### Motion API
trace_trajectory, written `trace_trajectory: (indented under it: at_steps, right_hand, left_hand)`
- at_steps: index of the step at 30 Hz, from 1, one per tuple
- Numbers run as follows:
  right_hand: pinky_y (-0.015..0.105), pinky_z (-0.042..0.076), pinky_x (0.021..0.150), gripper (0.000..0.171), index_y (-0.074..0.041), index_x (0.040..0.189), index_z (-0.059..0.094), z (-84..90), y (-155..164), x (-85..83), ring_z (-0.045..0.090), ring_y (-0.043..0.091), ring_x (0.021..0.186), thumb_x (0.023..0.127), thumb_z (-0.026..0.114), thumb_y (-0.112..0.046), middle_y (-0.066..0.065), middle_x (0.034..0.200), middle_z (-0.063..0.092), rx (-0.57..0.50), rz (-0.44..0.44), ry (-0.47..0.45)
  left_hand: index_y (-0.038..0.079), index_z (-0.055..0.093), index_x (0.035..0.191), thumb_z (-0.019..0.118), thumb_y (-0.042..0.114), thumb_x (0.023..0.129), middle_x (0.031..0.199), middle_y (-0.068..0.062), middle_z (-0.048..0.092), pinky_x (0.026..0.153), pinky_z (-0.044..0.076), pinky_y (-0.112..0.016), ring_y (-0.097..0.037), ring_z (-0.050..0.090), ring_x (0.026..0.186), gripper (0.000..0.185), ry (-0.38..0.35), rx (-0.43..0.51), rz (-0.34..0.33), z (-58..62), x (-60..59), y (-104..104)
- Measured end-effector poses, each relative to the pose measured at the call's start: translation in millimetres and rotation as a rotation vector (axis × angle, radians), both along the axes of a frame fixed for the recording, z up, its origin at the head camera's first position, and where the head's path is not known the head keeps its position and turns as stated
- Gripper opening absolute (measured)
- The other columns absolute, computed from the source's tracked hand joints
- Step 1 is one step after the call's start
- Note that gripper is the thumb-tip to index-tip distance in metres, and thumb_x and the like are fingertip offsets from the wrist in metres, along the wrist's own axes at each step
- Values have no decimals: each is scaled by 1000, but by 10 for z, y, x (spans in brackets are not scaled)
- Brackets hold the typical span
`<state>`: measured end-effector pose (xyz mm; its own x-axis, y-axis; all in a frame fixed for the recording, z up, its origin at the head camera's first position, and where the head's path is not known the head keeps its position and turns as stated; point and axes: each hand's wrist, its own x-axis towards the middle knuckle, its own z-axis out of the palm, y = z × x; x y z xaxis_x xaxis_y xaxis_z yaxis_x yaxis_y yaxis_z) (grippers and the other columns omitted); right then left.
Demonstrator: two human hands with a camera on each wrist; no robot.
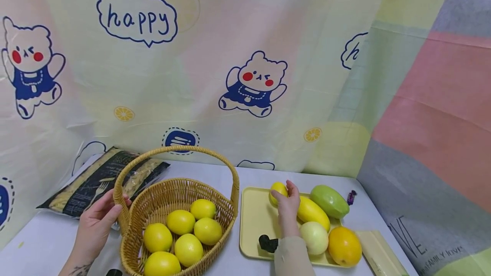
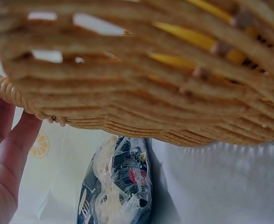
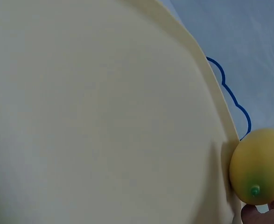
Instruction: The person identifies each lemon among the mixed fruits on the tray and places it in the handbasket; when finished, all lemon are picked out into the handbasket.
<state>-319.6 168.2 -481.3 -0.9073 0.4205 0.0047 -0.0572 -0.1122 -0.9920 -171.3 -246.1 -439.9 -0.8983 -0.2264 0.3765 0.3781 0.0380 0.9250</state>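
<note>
My left hand [image 1: 93,225] holds the base of the handle [image 1: 119,191] of a wicker basket [image 1: 132,242], thumb in front. In the left wrist view its fingers [image 2: 22,135] reach the handle beside the woven wall. Several lemons [image 1: 180,222] lie inside the basket. My right hand [image 1: 288,208] grips one lemon [image 1: 279,191] near the back edge of a pale yellow tray [image 1: 255,225]. The right wrist view shows that lemon's green stem end, by the tray's rim; only a bit of the hand appears there.
On the tray's right side sit a long yellow fruit [image 1: 312,212], a green fruit [image 1: 330,201], a pale round one [image 1: 314,238] and an orange [image 1: 345,246]. A black pasta bag [image 1: 84,186] lies behind the basket. A purple-wrapped sweet [image 1: 351,197] and beige packet [image 1: 381,252] lie at right.
</note>
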Motion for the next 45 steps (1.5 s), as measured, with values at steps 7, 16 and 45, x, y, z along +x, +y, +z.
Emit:
trace_trajectory:
  at_steps: [7,16,45]
  right_hand:
    - [45,28,111,65,4,134,38,-88,-4,-65,34,34,127,75,64,8,22,140,35,65,-2,-31]
    - [47,32,108,66,2,134,39,-147,-27,-175,36,36,124,74,66,8,21,139,36,148,-11,-77]
    - [20,53,75,52,-4,133,45,461,-10,107,45,21,104,83,57,5,11,129,40,-41,211,94]
  left_hand:
    - [12,51,132,53,10,93,97,19,65,71,51,-10,6,62,88,39,-11,-26,16,-20,3,2]
    - [9,50,132,53,7,93,98,17,65,71,52,-11,5,61,88,39,12,-35,17,-26,-13,-12]
    - [4,49,132,53,6,93,97,15,66,70,52,-11,4,61,87,40,7,-45,22,-35,-38,-26]
